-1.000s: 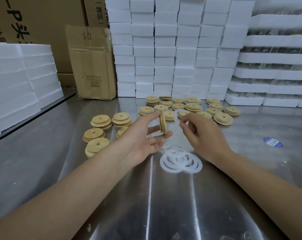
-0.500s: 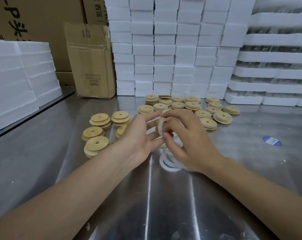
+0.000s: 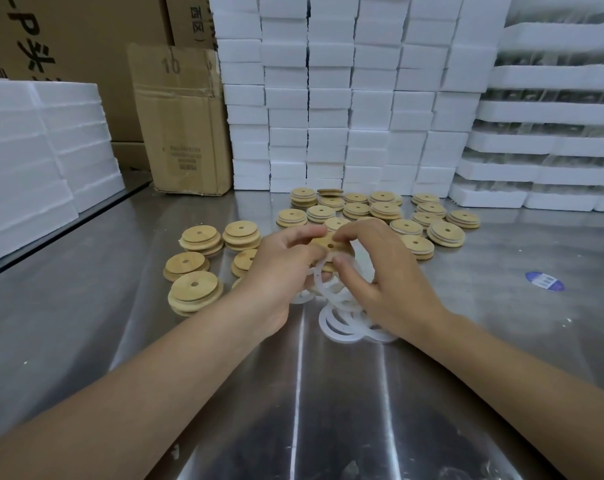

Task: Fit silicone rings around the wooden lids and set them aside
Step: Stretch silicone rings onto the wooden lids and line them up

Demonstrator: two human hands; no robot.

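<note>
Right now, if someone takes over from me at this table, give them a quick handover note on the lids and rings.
Left hand: grips one wooden lid above the steel table.
Right hand: pinches a silicone ring against that lid; the ring looks only partly on.
Loose rings lie beneath the hands.
Done: the far lids seem to show white bands, so they are probably ringed.
Left to do: seat this ring, set the lid aside, then do the near-left lids, which look bare.
</note>
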